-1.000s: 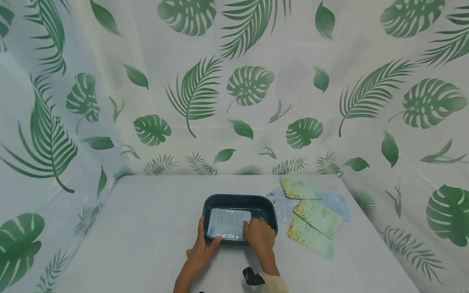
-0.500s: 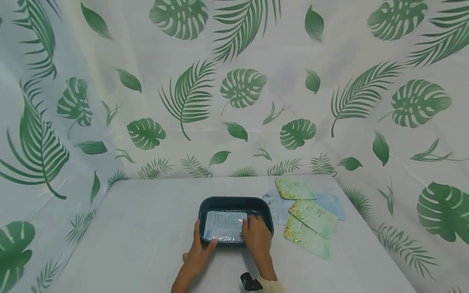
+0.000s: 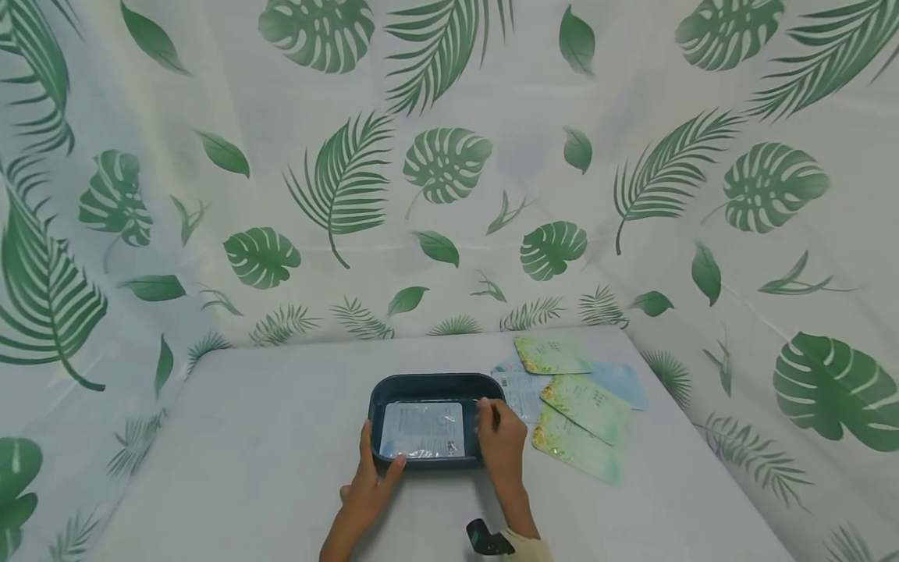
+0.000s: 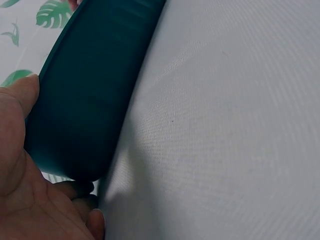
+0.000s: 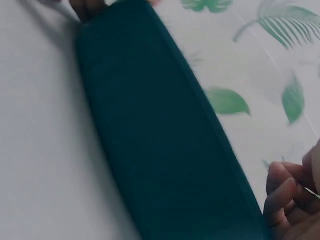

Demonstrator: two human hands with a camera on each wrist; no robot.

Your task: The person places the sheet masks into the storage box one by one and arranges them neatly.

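A dark teal rectangular tray (image 3: 437,465) rests on the white table. Flat inside it, toward the left, lies a pale blue-white packet (image 3: 423,429) covered in small print. My left hand (image 3: 367,490) grips the tray's near left corner, thumb at the front rim and fingers along the left side; the left wrist view shows the thumb against the tray wall. Over the tray's right end, my right hand (image 3: 502,437) has its fingers loosely curled, apart from the packet, with nothing visibly held. The right wrist view catches its curled fingers (image 5: 280,195) beside the rim.
Right of the tray lie several overlapping packets: green floral ones, such as the top packet (image 3: 551,355), the middle packet (image 3: 586,407) and the lowest packet (image 3: 576,453), over pale blue ones (image 3: 618,382). A leaf-print curtain (image 3: 449,297) surrounds the table. A black device (image 3: 488,538) sits on my right wrist.
My right hand has moved off the packet's right edge, to the right and up over the tray's side. The packet stays in the tray, and the left hand keeps its grip. The head view has shifted.
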